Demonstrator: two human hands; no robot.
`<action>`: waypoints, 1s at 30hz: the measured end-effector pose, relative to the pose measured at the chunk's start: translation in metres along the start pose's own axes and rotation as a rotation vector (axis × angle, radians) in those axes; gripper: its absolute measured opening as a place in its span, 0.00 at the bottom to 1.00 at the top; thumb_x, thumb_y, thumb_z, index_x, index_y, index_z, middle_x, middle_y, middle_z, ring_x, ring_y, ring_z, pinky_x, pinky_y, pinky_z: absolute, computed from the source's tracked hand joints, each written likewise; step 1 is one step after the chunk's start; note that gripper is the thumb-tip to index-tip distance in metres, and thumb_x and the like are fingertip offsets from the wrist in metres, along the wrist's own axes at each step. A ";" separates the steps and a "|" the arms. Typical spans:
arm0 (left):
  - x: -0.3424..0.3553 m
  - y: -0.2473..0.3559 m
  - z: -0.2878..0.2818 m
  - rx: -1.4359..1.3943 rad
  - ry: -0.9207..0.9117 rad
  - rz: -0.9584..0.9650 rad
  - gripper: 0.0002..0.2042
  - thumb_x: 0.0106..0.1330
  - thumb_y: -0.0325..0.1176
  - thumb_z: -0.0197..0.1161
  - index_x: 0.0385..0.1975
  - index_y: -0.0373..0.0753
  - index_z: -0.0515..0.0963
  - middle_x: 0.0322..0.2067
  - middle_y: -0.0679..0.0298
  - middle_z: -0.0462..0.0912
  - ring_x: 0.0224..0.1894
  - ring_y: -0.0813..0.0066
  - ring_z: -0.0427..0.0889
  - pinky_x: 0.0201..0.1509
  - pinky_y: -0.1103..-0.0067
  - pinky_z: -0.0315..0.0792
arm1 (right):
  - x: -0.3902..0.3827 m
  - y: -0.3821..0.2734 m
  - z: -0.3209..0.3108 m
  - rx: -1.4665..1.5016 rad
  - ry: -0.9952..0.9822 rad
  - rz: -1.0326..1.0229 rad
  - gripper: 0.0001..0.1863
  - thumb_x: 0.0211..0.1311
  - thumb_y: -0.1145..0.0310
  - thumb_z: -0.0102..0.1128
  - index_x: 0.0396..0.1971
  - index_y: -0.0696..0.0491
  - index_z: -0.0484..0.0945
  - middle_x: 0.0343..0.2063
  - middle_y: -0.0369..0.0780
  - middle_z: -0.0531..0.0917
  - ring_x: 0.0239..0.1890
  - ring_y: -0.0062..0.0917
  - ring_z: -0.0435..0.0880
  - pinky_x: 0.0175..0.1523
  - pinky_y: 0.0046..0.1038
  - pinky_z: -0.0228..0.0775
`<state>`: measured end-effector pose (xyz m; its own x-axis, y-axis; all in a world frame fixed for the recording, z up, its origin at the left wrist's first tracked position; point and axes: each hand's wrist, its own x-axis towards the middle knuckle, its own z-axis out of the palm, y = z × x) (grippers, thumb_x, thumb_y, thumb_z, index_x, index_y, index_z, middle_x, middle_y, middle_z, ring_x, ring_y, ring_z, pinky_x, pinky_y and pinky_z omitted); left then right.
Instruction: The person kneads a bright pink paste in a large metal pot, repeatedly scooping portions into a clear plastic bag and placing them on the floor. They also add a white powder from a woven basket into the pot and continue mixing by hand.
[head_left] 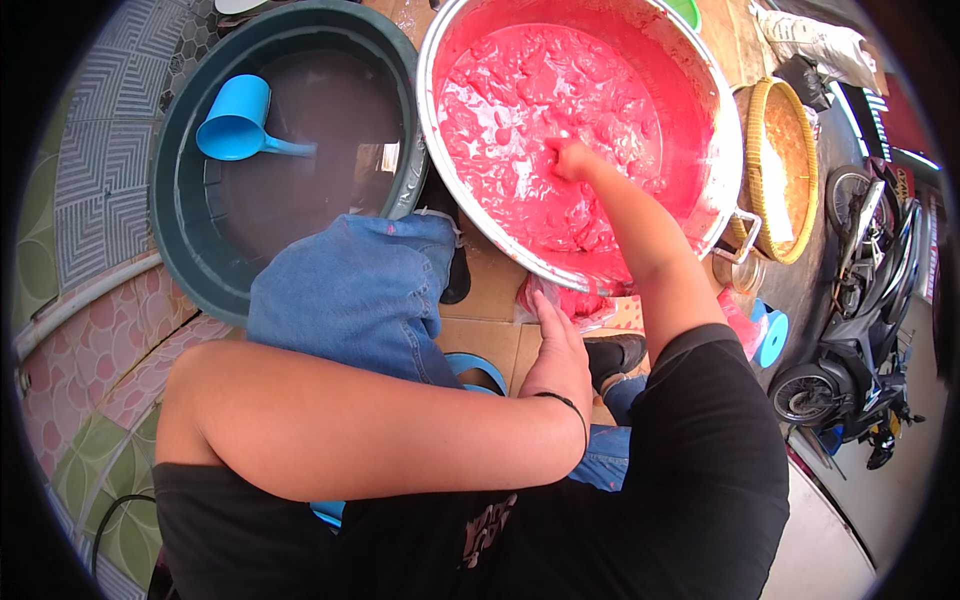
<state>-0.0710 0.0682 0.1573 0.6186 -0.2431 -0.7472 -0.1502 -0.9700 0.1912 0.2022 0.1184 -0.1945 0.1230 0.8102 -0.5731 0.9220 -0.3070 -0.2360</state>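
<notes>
A large metal basin [728, 110] holds thick, wet pink batter [520, 110] with a lumpy, glossy surface. My right hand [572, 160] is down in this batter, its fingers curled and coated pink, partly sunk from sight. Just below the basin's near rim, my left hand [558, 345] holds a clear plastic bag [580, 308] smeared with pink; its fingertips are partly hidden by the bag and the rim.
To the left stands a dark green tub [175, 200] of murky water with a blue dipper [240, 115] floating in it. A woven basket [808, 170] is right of the basin, near a glass jar [740, 272] and a blue spool-like object [772, 338]. Motorcycles [845, 340] stand farther right.
</notes>
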 end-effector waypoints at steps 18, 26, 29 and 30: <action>-0.007 -0.004 0.001 -0.088 -0.004 0.103 0.27 0.59 0.39 0.53 0.58 0.36 0.63 0.60 0.51 0.59 0.62 0.48 0.56 0.59 0.44 0.48 | 0.046 -0.023 0.017 0.402 0.379 0.560 0.27 0.51 0.63 0.57 0.50 0.57 0.63 0.39 0.51 0.79 0.42 0.40 0.78 0.45 0.36 0.70; -0.004 0.000 -0.002 -0.098 -0.038 0.117 0.29 0.57 0.40 0.55 0.59 0.36 0.61 0.60 0.51 0.58 0.63 0.49 0.54 0.58 0.42 0.47 | 0.032 0.019 0.029 0.811 -0.344 0.436 0.19 0.51 0.67 0.56 0.43 0.60 0.75 0.38 0.44 0.81 0.38 0.31 0.80 0.42 0.34 0.72; -0.009 -0.007 -0.002 -0.094 -0.021 0.144 0.29 0.58 0.41 0.55 0.59 0.37 0.61 0.60 0.51 0.57 0.63 0.48 0.54 0.58 0.41 0.47 | 0.028 0.044 0.053 1.129 -0.670 0.431 0.17 0.49 0.68 0.58 0.41 0.57 0.77 0.38 0.42 0.81 0.36 0.29 0.81 0.41 0.33 0.74; -0.007 -0.007 0.000 -0.133 -0.039 0.113 0.28 0.58 0.41 0.54 0.59 0.37 0.61 0.61 0.51 0.57 0.63 0.48 0.54 0.58 0.41 0.47 | 0.015 -0.002 0.029 1.125 -0.714 0.430 0.16 0.49 0.68 0.59 0.40 0.56 0.77 0.37 0.41 0.82 0.36 0.28 0.81 0.41 0.33 0.74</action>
<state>-0.0739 0.0764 0.1613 0.5727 -0.3535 -0.7396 -0.1123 -0.9276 0.3564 0.1916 0.1173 -0.2251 -0.2072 0.2300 -0.9509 0.0330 -0.9698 -0.2417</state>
